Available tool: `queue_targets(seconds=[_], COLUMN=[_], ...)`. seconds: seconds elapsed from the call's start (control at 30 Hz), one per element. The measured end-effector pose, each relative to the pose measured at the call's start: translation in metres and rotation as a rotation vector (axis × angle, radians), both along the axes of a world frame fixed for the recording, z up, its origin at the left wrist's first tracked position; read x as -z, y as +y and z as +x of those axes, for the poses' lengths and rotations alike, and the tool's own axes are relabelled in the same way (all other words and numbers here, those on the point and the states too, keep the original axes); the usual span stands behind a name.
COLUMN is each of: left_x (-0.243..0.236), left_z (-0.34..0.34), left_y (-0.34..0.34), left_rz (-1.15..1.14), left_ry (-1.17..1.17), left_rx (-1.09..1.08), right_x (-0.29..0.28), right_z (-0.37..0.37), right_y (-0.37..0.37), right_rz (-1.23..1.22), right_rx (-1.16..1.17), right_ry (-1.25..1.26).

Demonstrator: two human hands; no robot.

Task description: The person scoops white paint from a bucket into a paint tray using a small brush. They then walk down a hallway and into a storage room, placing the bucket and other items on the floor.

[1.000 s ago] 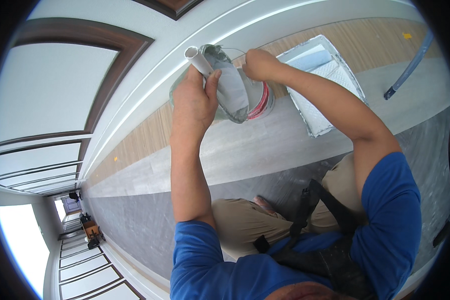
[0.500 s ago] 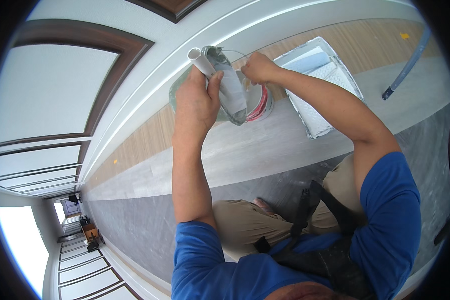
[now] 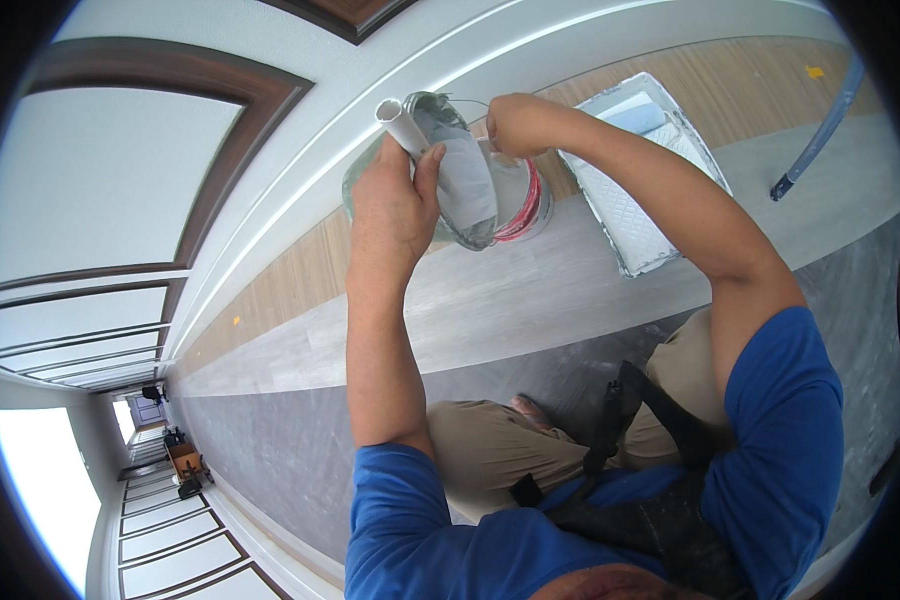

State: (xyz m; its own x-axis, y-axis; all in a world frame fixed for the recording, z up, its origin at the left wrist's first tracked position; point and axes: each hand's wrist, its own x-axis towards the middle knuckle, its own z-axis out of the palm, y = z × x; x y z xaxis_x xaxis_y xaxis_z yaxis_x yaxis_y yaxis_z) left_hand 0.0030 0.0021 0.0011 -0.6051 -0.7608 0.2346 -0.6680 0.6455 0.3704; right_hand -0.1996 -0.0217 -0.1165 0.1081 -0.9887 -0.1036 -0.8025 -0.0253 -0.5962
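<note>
My left hand (image 3: 395, 190) is closed round a white tube (image 3: 398, 122), its round open end pointing up. Around it is a greenish, see-through plastic container (image 3: 355, 180), its cut-open edge smeared with paint and a whitish layer inside. Right of it and partly behind it stands a paint bucket (image 3: 530, 215) with a red band. Over the bucket's rim my right hand (image 3: 520, 127) is a fist, and a thin wire handle (image 3: 467, 100) runs into its fingers. The fingertips are hidden.
A paint tray (image 3: 635, 215) with a pale blue and white roller (image 3: 638, 115) lies right of the bucket. A blue-grey pole (image 3: 815, 145) is at the far right. Behind runs a white wall (image 3: 570, 50). A pale protective sheet (image 3: 440, 320) covers part of the floor.
My right hand has lifted slightly and its elbow has swung outward, with the wire still at its fingers. The left hand keeps its hold on the tube with hardly any movement.
</note>
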Motion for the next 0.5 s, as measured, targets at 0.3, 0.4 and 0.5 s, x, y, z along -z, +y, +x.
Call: queue_targets(seconds=[0.3,0.4,0.5], left_x=[-0.002,-0.001,0.0], left_z=[-0.001,-0.001,-0.002], left_y=[0.001,0.001,0.001], left_rz=[-0.005,-0.016,0.006], left_ry=[-0.009,-0.004,0.01], left_rx=[0.004,0.016,0.023], right_x=[-0.004,-0.013,-0.019], right_z=[0.017,0.015,0.011], right_y=[0.02,0.024,0.024], right_rz=[0.092,0.106,0.089], right_rx=[-0.254,-0.23,-0.209], right_ry=[0.122,0.066,0.035])
